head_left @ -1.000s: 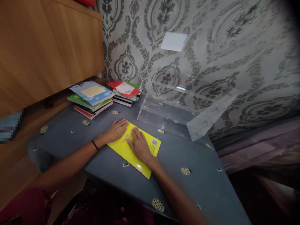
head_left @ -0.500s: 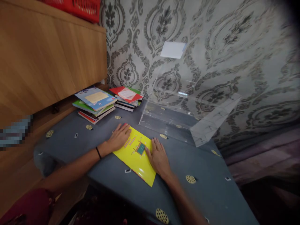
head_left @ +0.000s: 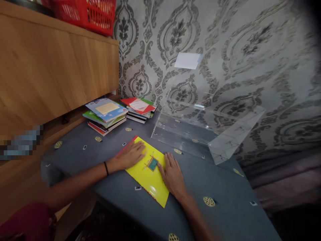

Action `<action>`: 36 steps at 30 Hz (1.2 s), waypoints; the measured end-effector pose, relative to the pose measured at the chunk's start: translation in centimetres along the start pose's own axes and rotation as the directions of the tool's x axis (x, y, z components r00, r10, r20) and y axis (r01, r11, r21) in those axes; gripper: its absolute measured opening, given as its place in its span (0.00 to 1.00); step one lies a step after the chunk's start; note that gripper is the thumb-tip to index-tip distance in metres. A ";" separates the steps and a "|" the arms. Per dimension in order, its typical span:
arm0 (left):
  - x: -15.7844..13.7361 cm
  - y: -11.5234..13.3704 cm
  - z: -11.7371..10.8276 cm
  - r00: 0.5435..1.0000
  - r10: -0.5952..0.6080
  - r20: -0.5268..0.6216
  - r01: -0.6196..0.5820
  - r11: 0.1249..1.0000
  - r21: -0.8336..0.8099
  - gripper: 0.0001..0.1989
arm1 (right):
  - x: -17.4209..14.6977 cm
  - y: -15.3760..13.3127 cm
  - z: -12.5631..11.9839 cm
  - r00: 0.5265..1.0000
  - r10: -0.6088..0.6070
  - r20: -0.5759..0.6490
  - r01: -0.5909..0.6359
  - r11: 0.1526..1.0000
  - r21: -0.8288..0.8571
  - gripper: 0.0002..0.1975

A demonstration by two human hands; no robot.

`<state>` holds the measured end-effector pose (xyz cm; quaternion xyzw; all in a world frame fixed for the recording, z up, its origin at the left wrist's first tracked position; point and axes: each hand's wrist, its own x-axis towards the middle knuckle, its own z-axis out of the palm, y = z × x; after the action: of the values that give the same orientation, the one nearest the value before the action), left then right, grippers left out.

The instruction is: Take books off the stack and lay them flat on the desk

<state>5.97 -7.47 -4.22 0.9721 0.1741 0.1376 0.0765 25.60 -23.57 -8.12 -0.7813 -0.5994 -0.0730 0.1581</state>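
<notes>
A thin yellow book [head_left: 149,175] with a small teal square on its cover lies flat on the grey-blue cloth of the table [head_left: 220,187]. My left hand [head_left: 131,155] rests palm down on its upper left part, fingers spread. A red edge shows along the book's left side by that hand. My right hand [head_left: 172,174] lies flat at the book's right edge, fingers pointing away from me. Neither hand grips anything.
Two stacks of books [head_left: 106,113] [head_left: 139,107] sit at the back left of the table. A clear acrylic box [head_left: 208,127] stands behind the yellow book by the patterned wall. A wooden cabinet [head_left: 50,67] with a red basket [head_left: 87,13] on top is at left.
My right hand slid from the middle of the yellow cover to its right edge, uncovering the teal square. My left hand moved slightly onto the cover. The view tilted up.
</notes>
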 end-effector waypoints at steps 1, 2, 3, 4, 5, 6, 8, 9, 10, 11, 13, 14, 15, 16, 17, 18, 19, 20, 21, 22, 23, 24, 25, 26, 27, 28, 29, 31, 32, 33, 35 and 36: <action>-0.2 -1.3 -0.3 0.999 -0.042 -0.005 0.042 0.999 0.009 0.19 | 0.0 -0.1 -0.3 1.000 0.008 0.014 -0.008 1.000 0.006 0.35; -0.3 -2.3 -0.5 0.996 -0.086 -0.017 0.086 0.996 0.015 0.19 | 0.1 -0.3 -0.5 0.999 0.017 0.027 -0.018 1.000 0.011 0.35; -0.5 -3.1 -0.6 0.992 -0.121 -0.031 0.122 0.992 0.012 0.19 | 0.1 -0.6 -0.8 0.999 0.026 0.036 -0.026 1.000 0.016 0.34; -0.6 -3.6 -0.7 0.989 -0.144 -0.041 0.145 0.989 0.007 0.20 | 0.2 -1.2 -1.1 0.999 0.027 0.044 -0.028 0.999 0.026 0.33; -0.7 -3.8 -0.7 0.987 -0.155 -0.044 0.155 0.988 0.004 0.20 | 0.2 -2.1 -1.3 0.999 0.018 0.049 -0.020 0.999 0.042 0.32; -0.8 -3.9 -0.7 0.986 -0.159 -0.045 0.159 0.987 0.002 0.19 | 0.3 -3.2 -1.5 0.998 -0.011 0.056 0.007 0.997 0.071 0.32; -0.8 -3.8 -0.6 0.987 -0.155 -0.047 0.156 0.988 0.005 0.19 | 0.3 -6.4 -1.7 0.987 -0.136 0.081 0.122 0.979 0.164 0.31; -0.8 -3.7 -0.5 0.987 -0.153 -0.053 0.153 0.988 0.008 0.18 | 0.3 -8.1 -1.8 0.976 -0.197 0.090 0.175 0.963 0.205 0.31; -0.9 -3.6 -0.5 0.987 -0.148 -0.063 0.149 0.989 0.010 0.17 | 0.3 -9.8 -1.7 0.964 -0.249 0.098 0.220 0.946 0.236 0.32; -0.9 -3.6 -0.4 0.988 -0.138 -0.075 0.139 0.990 0.009 0.17 | 0.2 -11.2 -1.7 0.950 -0.290 0.115 0.253 0.932 0.258 0.33; -1.0 -3.8 -0.3 0.988 -0.113 -0.103 0.114 0.993 0.007 0.16 | -0.1 -13.1 -1.5 0.937 -0.321 0.137 0.275 0.921 0.277 0.36; -1.0 -3.9 -0.2 0.988 -0.100 -0.116 0.102 0.995 0.008 0.15 | -0.3 -13.4 -1.4 0.937 -0.318 0.142 0.270 0.921 0.280 0.37; -1.1 -4.0 -0.2 0.988 -0.091 -0.125 0.093 0.996 0.011 0.15 | -0.6 -13.3 -1.4 0.941 -0.307 0.143 0.259 0.925 0.279 0.38; -1.1 -4.0 -0.2 0.987 -0.087 -0.132 0.090 0.996 0.015 0.15 | -1.0 -12.9 -1.5 0.946 -0.291 0.141 0.245 0.930 0.275 0.38; -1.1 -4.0 -0.2 0.987 -0.086 -0.135 0.090 0.996 0.021 0.15 | -1.4 -12.2 -1.6 0.952 -0.275 0.138 0.231 0.935 0.269 0.39; -1.1 -3.9 -0.3 0.987 -0.087 -0.136 0.091 0.996 0.025 0.15 | -1.9 -11.4 -1.8 0.956 -0.259 0.137 0.217 0.940 0.261 0.39; -1.1 -3.9 -0.4 0.987 -0.088 -0.136 0.093 0.995 0.030 0.15 | -2.4 -10.5 -2.0 0.960 -0.243 0.136 0.204 0.946 0.251 0.39; -1.1 -3.7 -0.5 0.987 -0.092 -0.135 0.099 0.994 0.040 0.15 | -3.0 -9.7 -2.2 0.964 -0.228 0.135 0.191 0.952 0.239 0.39; -1.1 -3.6 -0.6 0.986 -0.098 -0.133 0.106 0.993 0.055 0.15 | -3.6 -9.0 -2.5 0.968 -0.214 0.133 0.181 0.957 0.227 0.40; -1.0 -3.5 -0.8 0.986 -0.104 -0.129 0.114 0.990 0.077 0.15 | -4.2 -8.4 -2.7 0.971 -0.202 0.130 0.172 0.962 0.214 0.40; -1.0 -3.4 -1.1 0.986 -0.108 -0.124 0.121 0.987 0.102 0.15 | -4.8 -7.9 -2.9 0.973 -0.193 0.125 0.165 0.965 0.203 0.40; -1.0 -3.3 -1.3 0.987 -0.109 -0.118 0.124 0.984 0.125 0.16 | -5.4 -7.5 -3.1 0.976 -0.185 0.118 0.160 0.968 0.195 0.40; -1.0 -3.1 -1.6 0.988 -0.105 -0.114 0.120 0.983 0.141 0.16 | -6.0 -7.2 -3.2 0.978 -0.179 0.108 0.157 0.969 0.189 0.40; -1.1 -3.0 -1.8 0.989 -0.093 -0.113 0.109 0.983 0.147 0.16 | -6.5 -6.9 -3.3 0.980 -0.172 0.096 0.153 0.971 0.186 0.39; -1.3 -2.7 -2.0 0.991 -0.070 -0.113 0.085 0.986 0.140 0.16 | -7.0 -6.7 -3.4 0.983 -0.165 0.084 0.148 0.972 0.183 0.39; -1.6 -2.4 -2.2 0.994 -0.030 -0.107 0.043 0.992 0.121 0.16 | -7.4 -6.5 -3.5 0.985 -0.159 0.073 0.143 0.973 0.181 0.38; -2.1 -2.0 -2.4 0.995 0.029 -0.093 -0.021 0.996 0.088 0.16 | -7.8 -6.3 -3.5 0.986 -0.153 0.065 0.140 0.974 0.178 0.37; -3.2 -0.9 -2.5 0.982 0.187 -0.038 -0.187 0.982 -0.004 0.17 | -8.3 -6.1 -3.7 0.988 -0.146 0.059 0.134 0.976 0.174 0.35; -3.9 -0.3 -2.5 0.964 0.267 -0.008 -0.267 0.962 -0.050 0.20 | -8.4 -6.0 -3.8 0.988 -0.143 0.061 0.130 0.976 0.175 0.34; -4.4 0.2 -2.4 0.947 0.320 0.016 -0.318 0.945 -0.077 0.23 | -8.5 -5.9 -3.9 0.988 -0.140 0.064 0.127 0.976 0.177 0.34; -5.3 1.0 -2.2 0.930 0.366 0.039 -0.362 0.928 -0.083 0.27 | -8.5 -6.0 -4.2 0.989 -0.133 0.070 0.118 0.976 0.184 0.33; -5.6 1.2 -2.1 0.927 0.373 0.041 -0.370 0.927 -0.069 0.28 | -8.5 -6.0 -4.3 0.988 -0.133 0.073 0.117 0.975 0.187 0.33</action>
<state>0.73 -10.37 -3.31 0.9881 -0.0194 0.1286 0.0827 17.88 -31.38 -5.69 -0.7267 -0.6577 0.0057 0.1983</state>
